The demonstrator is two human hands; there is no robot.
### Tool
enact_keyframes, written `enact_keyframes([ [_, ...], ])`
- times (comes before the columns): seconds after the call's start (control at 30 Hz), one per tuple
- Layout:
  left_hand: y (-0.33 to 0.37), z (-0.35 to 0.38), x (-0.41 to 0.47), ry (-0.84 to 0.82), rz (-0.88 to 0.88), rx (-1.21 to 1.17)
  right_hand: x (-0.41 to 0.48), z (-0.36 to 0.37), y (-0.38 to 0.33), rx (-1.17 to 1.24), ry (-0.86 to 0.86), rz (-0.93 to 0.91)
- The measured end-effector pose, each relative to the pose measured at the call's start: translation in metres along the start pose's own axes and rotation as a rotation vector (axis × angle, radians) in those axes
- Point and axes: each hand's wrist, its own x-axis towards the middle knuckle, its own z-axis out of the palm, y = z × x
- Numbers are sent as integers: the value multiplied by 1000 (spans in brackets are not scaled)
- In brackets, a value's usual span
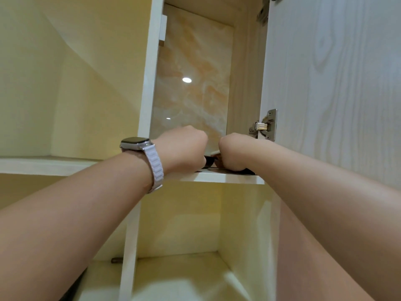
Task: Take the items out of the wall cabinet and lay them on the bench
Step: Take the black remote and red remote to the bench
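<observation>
Both your hands are up at the upper white shelf (227,178) of the open wall cabinet, knuckles nearly touching. Your left hand (184,148), with the silver watch on a pale band (135,142) at its wrist, has its fingers curled over the left end of a dark flat item (209,162). Your right hand (233,153) curls over its right end. The fingertips themselves are hidden.

The item lies low on the shelf at the front edge. Its visible part runs side to side along that edge. You cannot tell which way it points, because both ends are covered. The white wood-grain door (336,83) stands open on the right.
</observation>
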Motion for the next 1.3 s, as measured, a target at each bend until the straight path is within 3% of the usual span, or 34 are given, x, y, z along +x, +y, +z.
enact_keyframes([
  [0.2,7,-8,-21,21,-44,127,-35,-18,1,133,109,61],
  [0.37,9,0,-38,37,-48,104,-60,-1,8,553,425,184],
  [0.6,9,5,-54,214,-99,-12,-124,46,5,1082,740,130],
  [0.7,7,6,-65,268,-93,-63,-147,66,0,1374,748,111],
  [0.9,15,11,-102,473,-153,-128,-179,96,-8,1736,726,114],
  [1.07,36,36,-131,607,-258,-502,-199,120,-14,1902,611,83],
  [1.3,76,71,-163,522,-298,-758,-224,149,-15,2007,461,77],
])
